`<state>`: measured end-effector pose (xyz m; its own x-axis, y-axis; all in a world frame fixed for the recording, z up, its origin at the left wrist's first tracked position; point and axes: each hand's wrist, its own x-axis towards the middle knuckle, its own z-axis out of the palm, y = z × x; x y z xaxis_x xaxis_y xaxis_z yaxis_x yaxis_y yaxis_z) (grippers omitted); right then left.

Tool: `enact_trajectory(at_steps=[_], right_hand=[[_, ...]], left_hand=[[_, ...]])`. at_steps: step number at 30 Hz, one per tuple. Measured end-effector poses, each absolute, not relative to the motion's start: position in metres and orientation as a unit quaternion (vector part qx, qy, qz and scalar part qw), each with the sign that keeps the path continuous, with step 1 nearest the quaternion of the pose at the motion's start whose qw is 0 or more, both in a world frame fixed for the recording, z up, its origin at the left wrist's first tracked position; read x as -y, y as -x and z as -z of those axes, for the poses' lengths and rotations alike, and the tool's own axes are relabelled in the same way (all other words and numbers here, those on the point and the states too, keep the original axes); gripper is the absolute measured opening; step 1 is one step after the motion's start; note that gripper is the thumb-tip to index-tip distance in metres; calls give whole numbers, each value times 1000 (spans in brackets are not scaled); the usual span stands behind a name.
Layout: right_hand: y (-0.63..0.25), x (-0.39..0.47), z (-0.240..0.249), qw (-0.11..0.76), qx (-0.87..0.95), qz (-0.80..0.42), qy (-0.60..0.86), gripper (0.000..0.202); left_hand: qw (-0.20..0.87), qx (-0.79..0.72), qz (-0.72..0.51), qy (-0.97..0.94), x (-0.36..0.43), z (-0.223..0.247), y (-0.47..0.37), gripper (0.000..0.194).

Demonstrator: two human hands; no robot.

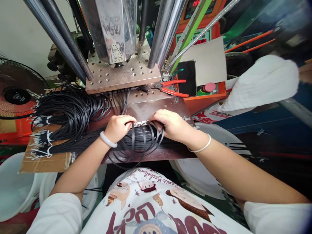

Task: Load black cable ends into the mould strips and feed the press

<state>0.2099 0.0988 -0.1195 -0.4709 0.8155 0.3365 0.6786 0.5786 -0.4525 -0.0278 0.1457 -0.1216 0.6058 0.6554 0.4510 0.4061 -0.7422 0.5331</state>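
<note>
Both hands meet at a short metal strip (142,123) with several black cables (144,139) looping down from it. My left hand (120,128) pinches the strip's left end between thumb and fingers. At the right end my right hand (168,125) is closed round the strip and cable ends; its fingertips are partly hidden. Beneath the loops, more straight black cables lie along the dark metal table (156,156). Behind the hands, other cables run under the drilled steel plate (126,78) of the press.
Bundled black cables (70,110) lie at the left on cardboard (58,164). Red-handled pliers (174,88) and a black phone (187,78) are behind right, near a red button (209,87). A fan (17,96) stands far left. White buckets (207,169) sit below the table.
</note>
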Motion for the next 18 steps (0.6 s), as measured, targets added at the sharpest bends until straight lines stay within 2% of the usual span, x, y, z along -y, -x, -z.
enact_trajectory(at_steps=[3, 6, 9, 12, 15, 18], right_hand=[[-235, -98, 104, 187, 844, -216, 453, 12], [-263, -96, 93, 181, 838, -269, 439, 10], [-275, -93, 93, 174, 850, -137, 478, 21], [-265, -89, 99, 91, 836, 25, 541, 25], [-249, -86, 105, 58, 819, 70, 566, 22], [-245, -84, 105, 59, 829, 68, 553, 19]], left_hand=[[160, -299, -322, -884, -143, 123, 27, 18], [79, -260, -292, -917, -139, 124, 27, 20], [36, -217, -280, -934, -136, 127, 26, 22], [80, -213, -296, -928, -135, 126, 28, 19], [140, -226, -323, -908, -135, 116, 34, 24], [129, -270, -391, -870, -137, 106, 43, 23]])
